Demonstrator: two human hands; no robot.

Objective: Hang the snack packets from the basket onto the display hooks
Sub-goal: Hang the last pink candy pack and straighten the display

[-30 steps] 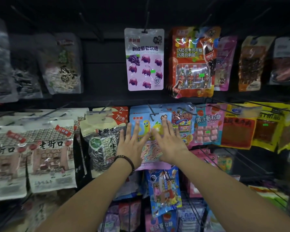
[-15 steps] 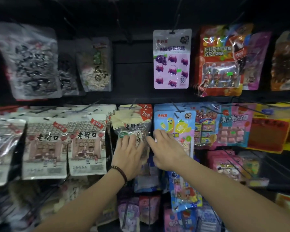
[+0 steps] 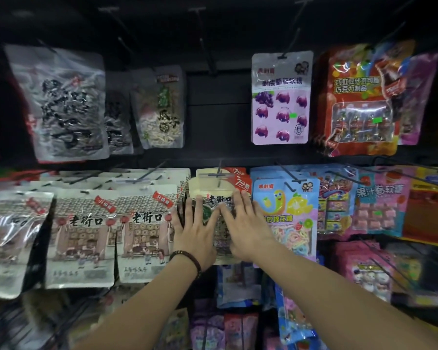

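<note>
- In the centre of the frame, both hands lie flat, fingers spread, on a cream seed packet [image 3: 219, 190] that hangs on a display hook [image 3: 220, 173] in the middle row.
- The left hand [image 3: 196, 231], with a dark bead bracelet [image 3: 186, 258] at the wrist, presses its palm on the lower left part of the packet; it grips nothing.
- The right hand [image 3: 248, 223] lies just beside it on the packet's right half, open too, its outer edge overlapping the blue marshmallow packet [image 3: 286, 213] to the right.
- The cream packet hangs in front of more of its kind; a red corner label shows at its upper right.
- Left of centre, two cream packets printed with a shopfront [image 3: 84, 236] hang side by side.
- In the upper row, right of centre, a lilac grape-candy packet [image 3: 281, 97] hangs alone on its hook, with a red chocolate packet [image 3: 359, 97] further right.
- At upper left hangs a clear packet with black lettering [image 3: 61, 102].
- Between that and the lilac packet, bare hooks [image 3: 205, 46] stick out from the dark back wall.
</note>
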